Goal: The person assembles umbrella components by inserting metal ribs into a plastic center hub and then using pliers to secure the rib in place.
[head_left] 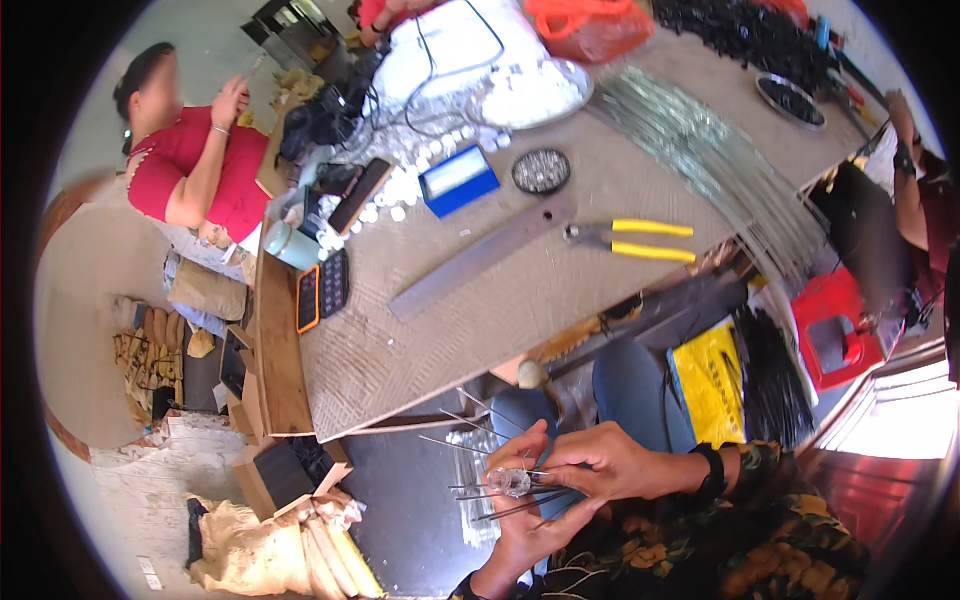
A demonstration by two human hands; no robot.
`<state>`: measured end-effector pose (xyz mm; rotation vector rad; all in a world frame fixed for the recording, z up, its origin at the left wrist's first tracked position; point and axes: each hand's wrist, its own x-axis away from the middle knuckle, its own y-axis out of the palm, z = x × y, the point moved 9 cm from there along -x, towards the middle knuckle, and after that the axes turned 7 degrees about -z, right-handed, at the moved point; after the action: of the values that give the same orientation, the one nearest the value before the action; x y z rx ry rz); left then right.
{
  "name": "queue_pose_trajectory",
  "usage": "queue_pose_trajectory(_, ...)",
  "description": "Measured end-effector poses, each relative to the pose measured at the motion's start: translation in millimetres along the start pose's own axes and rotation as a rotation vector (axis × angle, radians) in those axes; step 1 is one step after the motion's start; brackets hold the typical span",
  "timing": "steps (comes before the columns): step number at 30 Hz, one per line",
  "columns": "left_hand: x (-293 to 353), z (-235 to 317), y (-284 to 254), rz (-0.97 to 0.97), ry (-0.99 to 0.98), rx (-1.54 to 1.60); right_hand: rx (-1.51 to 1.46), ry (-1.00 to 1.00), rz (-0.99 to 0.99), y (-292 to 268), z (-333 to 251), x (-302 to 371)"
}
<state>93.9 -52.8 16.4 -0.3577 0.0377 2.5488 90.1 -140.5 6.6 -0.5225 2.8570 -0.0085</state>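
Note:
Low in front of the table, both hands are closed around one small clear round hub [510, 483] with several thin dark metal rods sticking out of it. My left hand [530, 532] supports the hub from below and behind, its fingers wrapped about it. From the right, my right hand [612, 462] pinches at the hub's edge where rods meet it; the fingertips partly hide that spot. Some rods point to the upper left, others run leftward past the fingers. On the table beyond lie yellow-handled pliers [640, 240] and a long flat metal bar [480, 258].
The table [400, 370] also bears a blue box [458, 182], a dark round dish [541, 171], a phone with an orange edge [308, 298], a calculator [334, 283] and bundled metal rods [700, 150]. A red stool [835, 325] stands right. A person in red [200, 165] sits left.

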Motion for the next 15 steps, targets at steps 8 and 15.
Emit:
queue_pose_trajectory(8,-14,6,-21,0.082,-0.052,-0.034,0.041,0.064,-0.002,-8,-3,-18)
queue_pose_trajectory(15,-11,14,-43,0.020,-0.109,0.123,1.213,0.079,0.550,-176,-27,-16)
